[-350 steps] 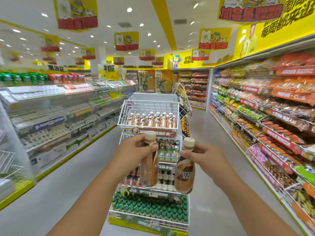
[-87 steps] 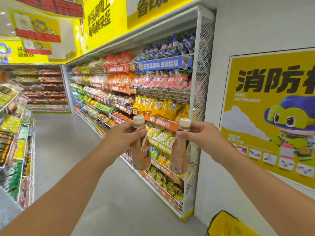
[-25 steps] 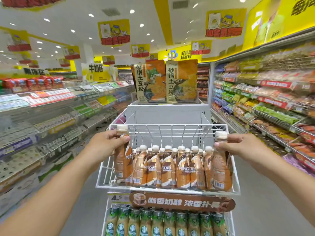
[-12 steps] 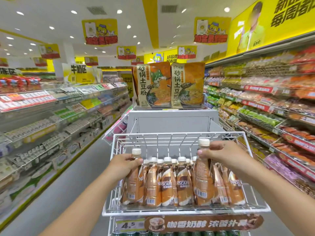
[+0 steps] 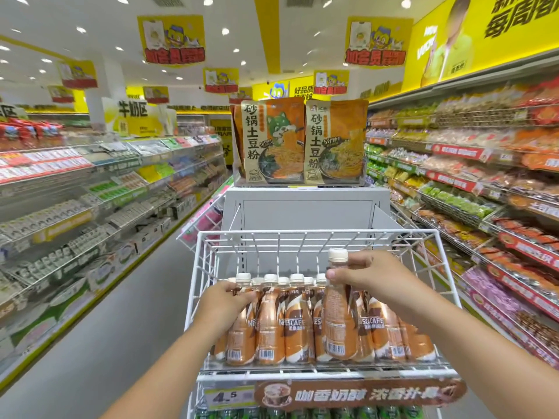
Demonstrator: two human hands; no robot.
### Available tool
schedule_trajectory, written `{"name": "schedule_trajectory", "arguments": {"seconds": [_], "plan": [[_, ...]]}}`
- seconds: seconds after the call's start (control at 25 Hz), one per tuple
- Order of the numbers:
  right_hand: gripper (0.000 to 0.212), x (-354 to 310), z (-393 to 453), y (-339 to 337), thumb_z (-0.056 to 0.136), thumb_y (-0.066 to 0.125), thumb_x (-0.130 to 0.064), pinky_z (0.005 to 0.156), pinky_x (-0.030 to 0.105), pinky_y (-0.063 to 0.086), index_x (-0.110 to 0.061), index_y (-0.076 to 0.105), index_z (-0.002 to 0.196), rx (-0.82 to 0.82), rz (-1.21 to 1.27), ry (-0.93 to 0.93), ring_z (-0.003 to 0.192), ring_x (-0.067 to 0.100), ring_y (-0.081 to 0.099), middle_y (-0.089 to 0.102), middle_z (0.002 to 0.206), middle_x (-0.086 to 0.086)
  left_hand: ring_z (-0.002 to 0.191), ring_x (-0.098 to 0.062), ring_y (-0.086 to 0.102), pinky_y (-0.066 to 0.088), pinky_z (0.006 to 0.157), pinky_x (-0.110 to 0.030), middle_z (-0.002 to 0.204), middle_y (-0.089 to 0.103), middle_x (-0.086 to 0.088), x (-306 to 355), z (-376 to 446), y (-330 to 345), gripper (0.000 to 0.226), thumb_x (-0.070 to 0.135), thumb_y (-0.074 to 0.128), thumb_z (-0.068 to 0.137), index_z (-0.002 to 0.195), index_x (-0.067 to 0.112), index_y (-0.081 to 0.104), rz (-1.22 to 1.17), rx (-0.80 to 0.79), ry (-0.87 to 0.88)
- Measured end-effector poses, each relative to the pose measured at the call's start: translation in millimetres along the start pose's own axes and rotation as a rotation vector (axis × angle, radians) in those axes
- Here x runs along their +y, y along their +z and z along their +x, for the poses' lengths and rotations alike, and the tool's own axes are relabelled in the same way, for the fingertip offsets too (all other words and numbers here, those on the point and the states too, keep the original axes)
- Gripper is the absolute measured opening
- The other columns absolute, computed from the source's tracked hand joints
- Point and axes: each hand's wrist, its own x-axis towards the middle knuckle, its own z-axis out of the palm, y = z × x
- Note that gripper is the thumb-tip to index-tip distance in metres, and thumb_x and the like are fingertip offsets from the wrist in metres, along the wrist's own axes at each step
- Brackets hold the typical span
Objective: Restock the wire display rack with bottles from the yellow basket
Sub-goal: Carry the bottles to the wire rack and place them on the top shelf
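Our left hand (image 5: 223, 303) wraps a bottle (image 5: 240, 334) standing at the row's left end in the rack (image 5: 205, 267), while our right hand (image 5: 375, 285) grips another bottle (image 5: 337, 325) raised above the row.

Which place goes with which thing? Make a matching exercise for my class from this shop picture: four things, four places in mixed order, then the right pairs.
Things:
1. right hand
2. left hand
3. noodle packets
4. price tag

Places:
A. on top of the grey unit behind the rack
B. on the front edge below the top basket
C. round a bottle raised above the row
D. on a bottle at the row's left end

Pairs: 1-C, 2-D, 3-A, 4-B
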Motion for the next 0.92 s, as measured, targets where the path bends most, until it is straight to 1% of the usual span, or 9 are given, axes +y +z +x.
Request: {"name": "schedule_trajectory", "arguments": {"seconds": [0.12,0.16,0.28,0.4,0.52,0.6,0.68,0.8,0.92], "plan": [[0.026,3,2,1,0.078,0.087,-0.036,0.082,0.028,0.049,-0.022,0.083,0.099,-0.014,-0.008,0.031,0.093,0.016,0.074,0.081,0.093,-0.004,0.096,-0.019,0.063,0.049,0.08,-0.032,0.115,0.068,-0.001,-3,-6,9,0.063,0.045,0.081,0.082,0.133,0.015,0.061,0.024,0.071,0.026],[0.029,5,3,0,0.075,0.088,-0.039,0.082,0.028,0.048,-0.023,0.083,0.099,-0.02,-0.008,0.036,0.093,0.015,0.074,0.081,0.094,-0.004,0.097,-0.019,0.063,0.048,0.08,-0.032,0.118,0.068,-0.001,-5,-7,12,0.062,0.045,0.081,0.082,0.134,0.016,0.061,0.036,0.079,0.026],[0.046,9,5,0,0.064,0.09,-0.053,0.092,0.034,0.049,-0.026,0.082,0.101,-0.034,-0.017,0.053,0.098,0.013,0.074,0.081,0.096,-0.008,0.119,-0.025,0.061,0.048,0.09,-0.034,0.137,0.063,-0.005,-4,-15,14,0.063,0.044,0.077,0.086,0.139,0.018,0.057,0.035,0.089,0.037],[0.04,7,6,-2,0.07,0.09,-0.044,0.09,0.031,0.052,-0.025,0.081,0.104,-0.047,-0.008,0.038,0.097,0.01,0.076,0.081,0.096,-0.011,0.13,-0.021,0.055,0.046,0.101,-0.037,0.146,0.056,0.001,14,-40,15,0.061,0.049,0.068,0.091,0.144,0.022,0.052,0.044,0.146,0.128],[0.043,5,7,0,0.069,0.092,-0.041,0.091,0.031,0.053,-0.022,0.08,0.106,-0.056,0.03,0.01,0.098,0.012,0.076,0.081,0.098,-0.009,0.122,-0.008,0.055,0.049,0.102,-0.034,0.136,0.058,0.014,43,-83,28,0.055,0.061,0.06,0.09,0.136,0.031,0.057,0.073,0.187,0.306],[0.052,6,7,2,0.063,0.093,-0.047,0.097,0.035,0.055,-0.022,0.08,0.107,-0.05,0.048,0.002,0.099,0.012,0.076,0.081,0.1,-0.008,0.114,0.0,0.057,0.05,0.097,-0.028,0.128,0.059,0.024,60,-110,44,0.059,0.071,0.06,0.083,0.134,0.04,0.055,0.058,0.115,0.34],[0.045,5,6,3,0.068,0.092,-0.042,0.096,0.035,0.055,-0.021,0.08,0.106,-0.05,0.056,-0.006,0.098,0.012,0.076,0.081,0.099,-0.006,0.112,0.002,0.056,0.047,0.091,-0.023,0.127,0.057,0.028,70,-131,62,0.069,0.077,0.063,0.076,0.136,0.046,0.048,0.066,0.036,0.333],[0.026,4,-2,7,0.078,0.09,-0.023,0.085,0.029,0.057,-0.016,0.081,0.1,-0.04,0.125,-0.05,0.088,0.014,0.077,0.081,0.092,0.002,0.1,0.006,0.058,0.044,0.079,-0.015,0.118,0.063,0.022,78,-147,78,0.064,0.063,0.073,0.077,0.132,0.047,0.044,0.0,0.016,0.282],[0.027,9,-9,11,0.08,0.085,-0.037,0.088,0.032,0.058,-0.023,0.079,0.103,-0.035,0.041,-0.097,0.094,0.011,0.075,0.08,0.097,-0.001,0.079,0.007,0.063,0.051,0.068,-0.015,0.092,0.068,0.018,77,-149,79,0.044,0.049,0.08,0.077,0.108,0.048,0.048,-0.058,0.035,0.265]]}}
